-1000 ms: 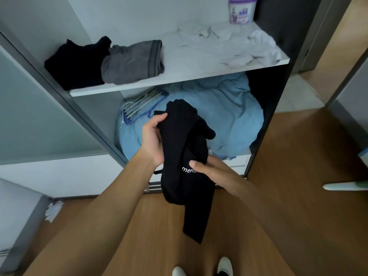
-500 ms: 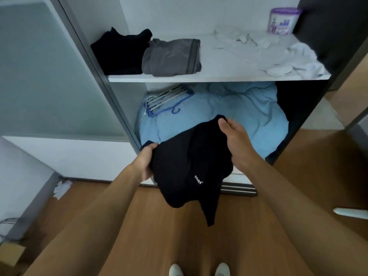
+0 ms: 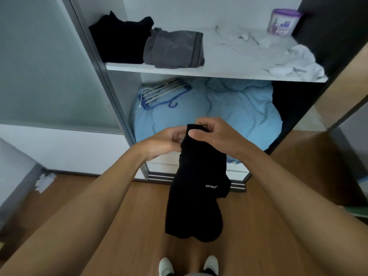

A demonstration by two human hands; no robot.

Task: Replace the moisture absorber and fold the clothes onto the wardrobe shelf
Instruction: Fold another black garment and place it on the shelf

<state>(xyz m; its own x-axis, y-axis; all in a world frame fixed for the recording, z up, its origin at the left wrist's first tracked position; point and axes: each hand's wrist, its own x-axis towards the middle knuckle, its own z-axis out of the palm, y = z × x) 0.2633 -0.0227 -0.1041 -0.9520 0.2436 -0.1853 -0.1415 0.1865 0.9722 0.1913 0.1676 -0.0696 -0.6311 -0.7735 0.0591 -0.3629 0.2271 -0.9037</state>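
The right hand (image 3: 215,134) pinches the top of a black garment (image 3: 196,186) with small white letters, and it hangs down long in front of the open wardrobe, over the wood floor (image 3: 123,226) and 2 white shoes (image 3: 189,265). The left hand (image 3: 163,142) has its fingers curled at the cloth's top left edge and seems to grip it too, but part is hidden. On the shelf (image 3: 199,71) lie folded black clothes (image 3: 121,40), a folded grey piece (image 3: 174,49), loose white clothes (image 3: 278,56) and the purple-lidded moisture absorber (image 3: 283,23) at the back right, with a blue blanket (image 3: 239,108) and hangers (image 3: 165,94) below.
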